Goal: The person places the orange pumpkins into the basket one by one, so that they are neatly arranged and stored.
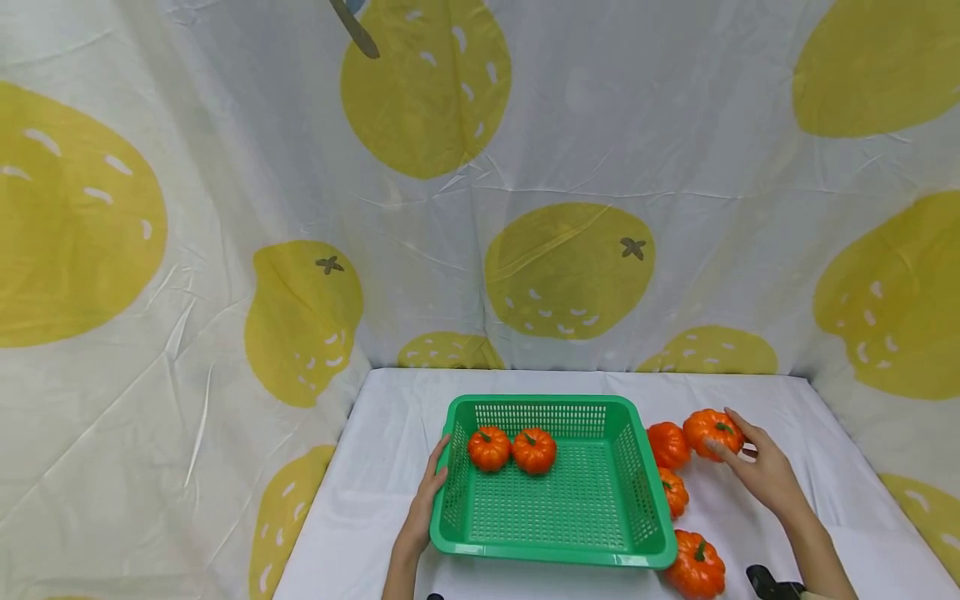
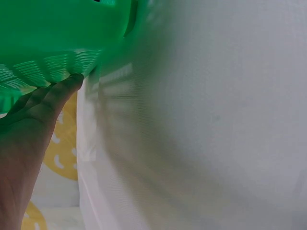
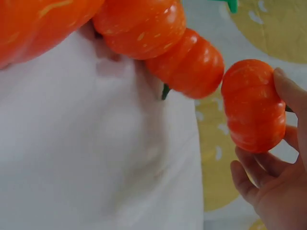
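Observation:
A green plastic basket [image 1: 551, 554] stands on the white table, with two small orange pumpkins, a left one [image 1: 489, 448] and a right one [image 1: 534, 452], inside near its back left. My left hand [image 1: 426, 500] rests along the basket's left side; in the left wrist view its fingers [image 2: 62, 91] lie straight against the slotted outer wall. To the basket's right, my right hand [image 1: 765, 471] holds another orange pumpkin [image 3: 253, 108] between thumb and fingers. That pumpkin appears close to a neighbouring pumpkin [image 1: 667, 445]; whether they touch I cannot tell.
Along the basket's right side lie a smaller pumpkin [image 1: 673, 493], partly hidden by the rim, and a larger pumpkin [image 1: 696, 565] at the front. A cloth printed with yellow fruit [image 1: 570, 271] hangs behind and beside the table [image 1: 420, 385]. A black object [image 1: 772, 583] shows by the right forearm.

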Demonstrator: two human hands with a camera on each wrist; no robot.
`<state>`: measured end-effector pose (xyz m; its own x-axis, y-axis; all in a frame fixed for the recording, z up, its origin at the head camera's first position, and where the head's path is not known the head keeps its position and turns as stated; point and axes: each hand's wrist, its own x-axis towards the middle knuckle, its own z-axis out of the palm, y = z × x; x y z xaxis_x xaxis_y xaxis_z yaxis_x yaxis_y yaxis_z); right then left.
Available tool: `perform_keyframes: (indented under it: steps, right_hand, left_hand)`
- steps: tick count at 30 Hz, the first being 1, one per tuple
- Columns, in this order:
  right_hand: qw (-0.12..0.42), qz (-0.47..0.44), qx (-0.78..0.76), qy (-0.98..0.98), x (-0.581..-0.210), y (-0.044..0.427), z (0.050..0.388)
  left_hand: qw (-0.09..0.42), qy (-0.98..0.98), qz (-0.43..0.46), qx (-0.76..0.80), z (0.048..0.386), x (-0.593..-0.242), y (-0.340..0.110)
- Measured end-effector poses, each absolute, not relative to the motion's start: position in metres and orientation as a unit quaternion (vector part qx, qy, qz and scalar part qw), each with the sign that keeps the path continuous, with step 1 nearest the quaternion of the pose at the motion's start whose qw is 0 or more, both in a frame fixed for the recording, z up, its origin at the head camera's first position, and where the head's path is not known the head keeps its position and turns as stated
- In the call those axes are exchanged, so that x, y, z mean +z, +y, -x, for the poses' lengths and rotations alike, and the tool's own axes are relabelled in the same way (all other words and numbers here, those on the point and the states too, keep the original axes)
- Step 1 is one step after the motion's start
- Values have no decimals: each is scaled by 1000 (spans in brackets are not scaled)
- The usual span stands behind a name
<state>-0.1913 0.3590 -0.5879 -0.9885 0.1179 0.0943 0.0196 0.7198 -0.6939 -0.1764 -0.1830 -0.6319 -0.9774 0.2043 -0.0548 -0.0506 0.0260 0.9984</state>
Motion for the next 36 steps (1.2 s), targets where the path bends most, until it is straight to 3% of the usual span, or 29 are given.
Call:
perform_keyframes:
  steps: [14,27,36]
  right_hand:
    - [81,-37,397,-913,-545,314,200]
    - [58,-88,414,-904,-543,273,214]
    - [72,-129,408,-901,-546,249,216]
  left_hand:
    - [91,711,-55,695,177,-631,-183]
    - [96,708,-54,697,177,-634,-183]
    - [90,716,-54,690,177,-633,-184]
